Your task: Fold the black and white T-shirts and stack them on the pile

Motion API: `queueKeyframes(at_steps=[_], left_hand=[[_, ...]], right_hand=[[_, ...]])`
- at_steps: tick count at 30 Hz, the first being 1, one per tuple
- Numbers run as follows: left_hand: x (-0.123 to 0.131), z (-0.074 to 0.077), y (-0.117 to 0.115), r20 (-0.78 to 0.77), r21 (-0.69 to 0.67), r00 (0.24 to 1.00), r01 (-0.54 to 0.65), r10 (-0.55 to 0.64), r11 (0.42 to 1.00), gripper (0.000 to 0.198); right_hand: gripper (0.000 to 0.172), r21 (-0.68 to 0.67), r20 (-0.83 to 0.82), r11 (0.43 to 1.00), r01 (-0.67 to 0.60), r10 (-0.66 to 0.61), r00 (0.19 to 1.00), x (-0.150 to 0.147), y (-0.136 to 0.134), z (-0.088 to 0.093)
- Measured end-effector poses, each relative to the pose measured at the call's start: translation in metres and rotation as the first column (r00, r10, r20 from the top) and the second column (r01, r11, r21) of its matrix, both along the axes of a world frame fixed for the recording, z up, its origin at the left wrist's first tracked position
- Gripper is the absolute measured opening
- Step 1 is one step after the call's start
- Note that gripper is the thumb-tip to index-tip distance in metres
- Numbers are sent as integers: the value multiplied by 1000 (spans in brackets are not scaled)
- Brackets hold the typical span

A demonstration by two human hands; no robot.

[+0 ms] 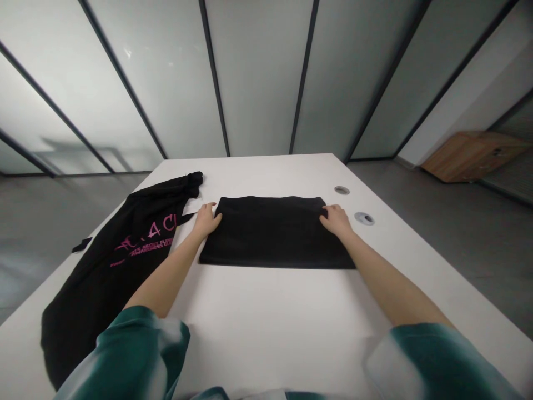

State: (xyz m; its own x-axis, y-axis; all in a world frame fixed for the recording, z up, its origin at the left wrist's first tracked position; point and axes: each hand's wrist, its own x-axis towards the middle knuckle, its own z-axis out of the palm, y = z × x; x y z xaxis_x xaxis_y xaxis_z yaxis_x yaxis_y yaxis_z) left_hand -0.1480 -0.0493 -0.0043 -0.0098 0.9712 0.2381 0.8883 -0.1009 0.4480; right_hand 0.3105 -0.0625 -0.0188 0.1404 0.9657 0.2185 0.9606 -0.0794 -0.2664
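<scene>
A folded black cloth [277, 233] lies flat on the white table in a wide, nearly rectangular shape. My left hand [206, 220] is at its upper left edge, thumb on the fabric and fingers curled at the side. At the upper right corner, my right hand [336, 219] pinches the cloth's edge between thumb and fingers. To the left, close to my left forearm, lies a long black fabric piece [125, 239] with pink lettering and dark straps. My left arm covers part of it.
The white table [266, 322] has two round cable grommets, a farther grommet [342, 190] and a nearer grommet [365, 218], on its right side. Beyond the far edge stands a frosted glass partition [258, 78] with dark frames. A wooden cabinet [470, 155] stands on the floor at right.
</scene>
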Motion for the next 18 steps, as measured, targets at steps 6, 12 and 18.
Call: queueKeyframes(at_steps=[6, 12, 18], left_hand=[[35, -1, -31, -268, -90, 909, 305, -318, 948, 62], [46, -13, -43, -369, -239, 863, 271, -346, 932, 64], [54, -11, -36, -397, -233, 908, 44, -136, 971, 66]], right_hand=[[55, 33, 123, 986, -165, 160, 979, -49, -43, 13], [59, 7, 203, 763, -647, 632, 748, -88, -95, -4], [46, 96, 276, 758, -645, 603, 749, -75, -77, -4]])
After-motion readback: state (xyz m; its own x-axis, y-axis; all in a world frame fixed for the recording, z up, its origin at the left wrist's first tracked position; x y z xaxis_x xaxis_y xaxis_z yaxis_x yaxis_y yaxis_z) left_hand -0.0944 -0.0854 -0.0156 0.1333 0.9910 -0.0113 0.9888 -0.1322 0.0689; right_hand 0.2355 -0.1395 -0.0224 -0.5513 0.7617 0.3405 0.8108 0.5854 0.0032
